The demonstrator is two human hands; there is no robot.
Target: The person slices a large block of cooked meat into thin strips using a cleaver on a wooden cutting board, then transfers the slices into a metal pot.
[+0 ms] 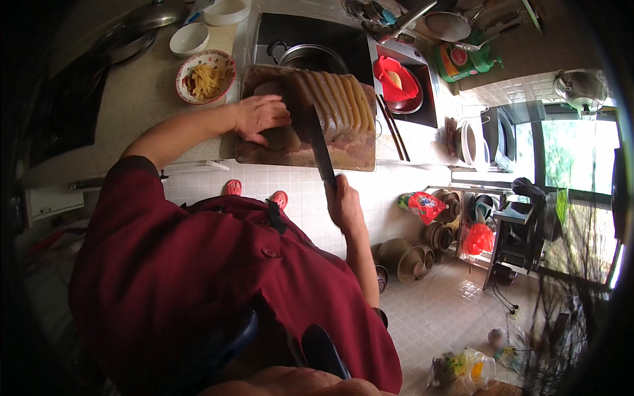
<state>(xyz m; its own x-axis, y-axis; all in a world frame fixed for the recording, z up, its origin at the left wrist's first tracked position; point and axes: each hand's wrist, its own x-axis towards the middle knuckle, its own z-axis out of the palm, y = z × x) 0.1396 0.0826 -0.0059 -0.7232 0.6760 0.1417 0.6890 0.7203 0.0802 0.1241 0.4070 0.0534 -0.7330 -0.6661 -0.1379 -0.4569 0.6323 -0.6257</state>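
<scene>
My right hand (343, 203) is closed around the handle of a broad-bladed kitchen knife (321, 143), whose blade lies over the chopping board. Several pale, yellowish slices (337, 99), possibly of a root vegetable or a firm block, lean in an overlapping row to the right of the blade. My left hand (262, 118) rests with bent fingers on a pale, uncut-looking piece (282, 137), left of the knife; its exact grip is unclear. Beneath them is a worn chopping board (356, 161), set across the front of the sink. A flowered bowl (229, 62) holds yellow strips.
Behind the board, a metal pot (317, 48) sits in the dark sink (272, 29). A red strainer (403, 84) stands in the smaller basin, with chopsticks (394, 126) beside it. White bowls (189, 39) are at the back left; a green detergent bottle (458, 62) is at the right.
</scene>
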